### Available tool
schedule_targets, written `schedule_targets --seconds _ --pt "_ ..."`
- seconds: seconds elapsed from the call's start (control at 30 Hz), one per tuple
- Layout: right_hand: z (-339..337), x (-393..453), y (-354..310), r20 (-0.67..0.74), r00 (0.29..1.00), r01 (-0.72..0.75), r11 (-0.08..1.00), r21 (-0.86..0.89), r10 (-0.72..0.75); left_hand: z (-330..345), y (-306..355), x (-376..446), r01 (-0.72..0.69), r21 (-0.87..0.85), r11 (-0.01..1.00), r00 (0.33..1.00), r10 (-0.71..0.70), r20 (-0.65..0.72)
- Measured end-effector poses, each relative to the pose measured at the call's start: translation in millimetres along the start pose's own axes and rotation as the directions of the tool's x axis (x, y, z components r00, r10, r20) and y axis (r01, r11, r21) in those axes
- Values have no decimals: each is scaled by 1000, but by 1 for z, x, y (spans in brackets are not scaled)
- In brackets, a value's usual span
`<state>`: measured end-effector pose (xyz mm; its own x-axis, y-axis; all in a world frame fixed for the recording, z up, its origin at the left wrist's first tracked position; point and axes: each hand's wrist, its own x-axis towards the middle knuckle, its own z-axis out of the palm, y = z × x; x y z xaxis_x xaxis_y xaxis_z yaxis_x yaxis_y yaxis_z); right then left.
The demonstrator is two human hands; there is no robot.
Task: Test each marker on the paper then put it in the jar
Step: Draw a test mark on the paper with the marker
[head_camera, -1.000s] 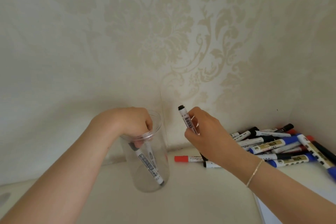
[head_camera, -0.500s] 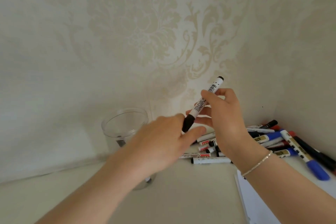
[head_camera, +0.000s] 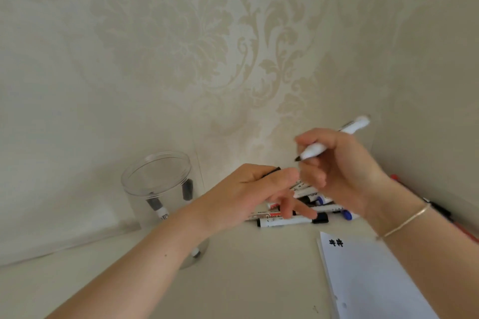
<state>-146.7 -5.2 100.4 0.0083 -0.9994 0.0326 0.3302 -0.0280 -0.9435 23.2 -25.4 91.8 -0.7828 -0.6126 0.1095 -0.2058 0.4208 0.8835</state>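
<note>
right hand [head_camera: 344, 173] grips uncapped marker [head_camera: 334, 141]; left hand [head_camera: 248, 194] pinches black cap [head_camera: 270, 172].

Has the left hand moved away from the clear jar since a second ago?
Yes. The left hand was at the clear jar's mouth; it now sits to the jar's right, holding a black cap near the right hand.

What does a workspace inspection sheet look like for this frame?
Surface: cream tabletop, set in a wall corner.
Job's things: clear jar holding markers; uncapped marker; black cap; paper with black scribbles; marker pile behind the hands.
Clutter: nothing seen.
Grip: right hand holds the marker, tip down-left; left hand pinches the cap.
Cables: nothing seen.
Surroundings: damask wallpaper; bracelet on right wrist.
</note>
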Motion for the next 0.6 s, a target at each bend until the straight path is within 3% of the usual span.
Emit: schedule_targets --seconds 0.1,0.23,0.37,0.6 --pt "-29 -3 -10 -134 986 88 994 -62 -96 4 -9 1 6 15 1000 999 -6 -41" --pt "-57 -16 8 -243 963 32 943 -330 -117 25 -36 20 100 254 962 995 -90 -53" --pt "-88 -26 43 -377 925 -91 940 -330 -43 64 -68 41 114 461 880 993 -82 -90" --pt "-117 -33 87 -498 866 -166 919 -356 -37 103 -108 52 69 590 804 994 -2 -113"
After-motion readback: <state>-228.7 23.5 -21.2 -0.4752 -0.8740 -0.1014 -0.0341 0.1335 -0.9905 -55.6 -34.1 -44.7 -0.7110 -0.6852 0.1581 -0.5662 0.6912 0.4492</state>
